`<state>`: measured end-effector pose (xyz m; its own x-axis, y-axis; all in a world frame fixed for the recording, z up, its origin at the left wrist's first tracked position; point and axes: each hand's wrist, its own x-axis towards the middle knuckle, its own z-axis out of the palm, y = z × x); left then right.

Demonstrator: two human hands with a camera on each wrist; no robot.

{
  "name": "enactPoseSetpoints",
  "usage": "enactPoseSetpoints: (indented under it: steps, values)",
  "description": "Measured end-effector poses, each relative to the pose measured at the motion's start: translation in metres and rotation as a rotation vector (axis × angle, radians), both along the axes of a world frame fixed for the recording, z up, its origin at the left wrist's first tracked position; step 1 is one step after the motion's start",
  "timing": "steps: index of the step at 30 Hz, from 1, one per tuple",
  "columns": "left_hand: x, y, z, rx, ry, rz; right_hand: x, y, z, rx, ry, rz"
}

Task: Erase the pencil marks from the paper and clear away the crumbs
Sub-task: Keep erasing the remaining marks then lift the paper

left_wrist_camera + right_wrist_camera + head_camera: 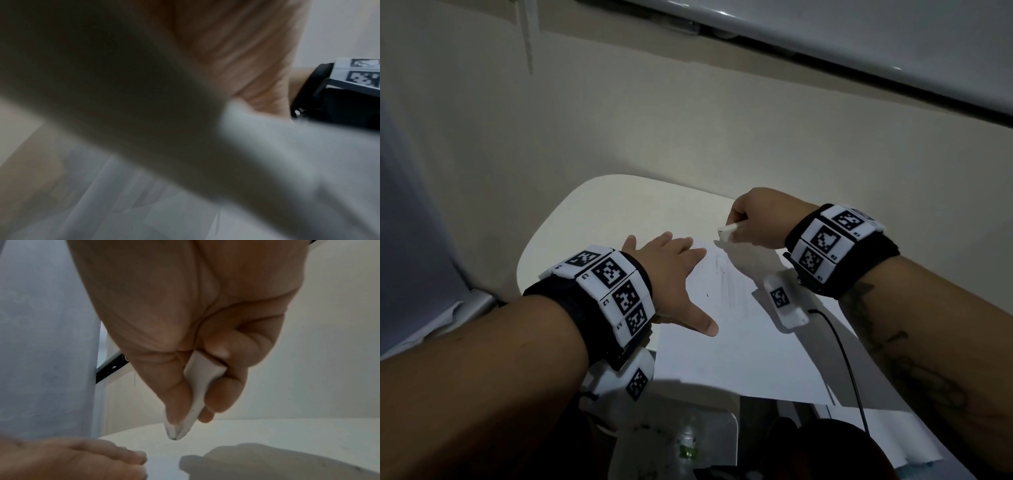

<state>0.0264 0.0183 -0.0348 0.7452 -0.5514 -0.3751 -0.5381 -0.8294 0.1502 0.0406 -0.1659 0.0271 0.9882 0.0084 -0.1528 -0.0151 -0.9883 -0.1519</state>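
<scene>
A white sheet of paper (726, 329) lies on the small white table (592, 212), with faint grey pencil smudges (726, 274) near its far edge. My left hand (671, 274) rests flat on the paper's left part, fingers spread and straight. My right hand (756, 219) hovers just above the paper's far corner and pinches a white eraser (729, 231) between thumb and fingers. In the right wrist view the eraser (197, 395) points down, its tip dirty grey, a little above the surface. The left wrist view is blurred and shows little.
The table's rounded edge stands close to a beige wall (688, 120). A black cable (849, 363) runs from my right wrist over the paper's right side. A bottle (685, 442) and other clutter lie below the table's near edge.
</scene>
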Motion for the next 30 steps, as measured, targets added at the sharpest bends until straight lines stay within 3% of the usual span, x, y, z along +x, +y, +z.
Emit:
enactPoseSetpoints:
  steps: [7,13,20,25,30]
  values:
    - [0.001,-0.005,0.002,0.031,-0.063,-0.017,-0.019,-0.012,-0.012,0.173,0.140,-0.111]
    - [0.006,-0.021,0.003,0.054,-0.189,-0.038,-0.026,-0.007,-0.013,-0.018,0.076,-0.020]
    - [0.015,-0.023,0.007,0.053,-0.056,-0.094,-0.012,0.010,-0.019,-0.036,0.000,0.061]
    - [0.016,-0.022,0.006,0.087,-0.050,-0.090,-0.019,0.005,-0.017,0.000,0.204,0.122]
    - [0.018,-0.023,0.003,0.096,-0.069,-0.094,-0.006,0.005,-0.018,0.022,0.131,0.058]
